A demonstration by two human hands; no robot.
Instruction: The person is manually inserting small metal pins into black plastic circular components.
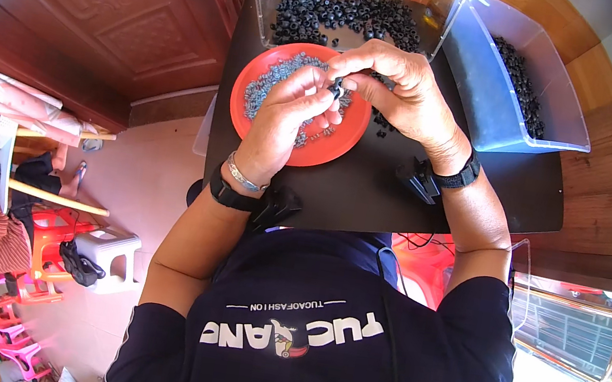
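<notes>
Over a round red plate (pixel 351 141), my two hands meet at a small black part (pixel 336 88). The fingertips of my left hand (pixel 283 117) are closed on it from the near side. My right hand (pixel 411 96) pinches at its upper end with thumb and forefinger; whether a second tiny piece sits there is too small to tell. Many small grey metal-looking pieces (pixel 269 83) lie spread over the plate, partly hidden by my left hand. A few loose black parts (pixel 381 129) lie on the dark table just right of the plate, under my right hand.
A clear bin (pixel 258 3) with many small black parts stands behind the plate. At right is a translucent bluish bin (pixel 481 99), also holding black parts. The dark table (pixel 390 212) ends close to my body. Far left, another person sits near plastic stools (pixel 113 248).
</notes>
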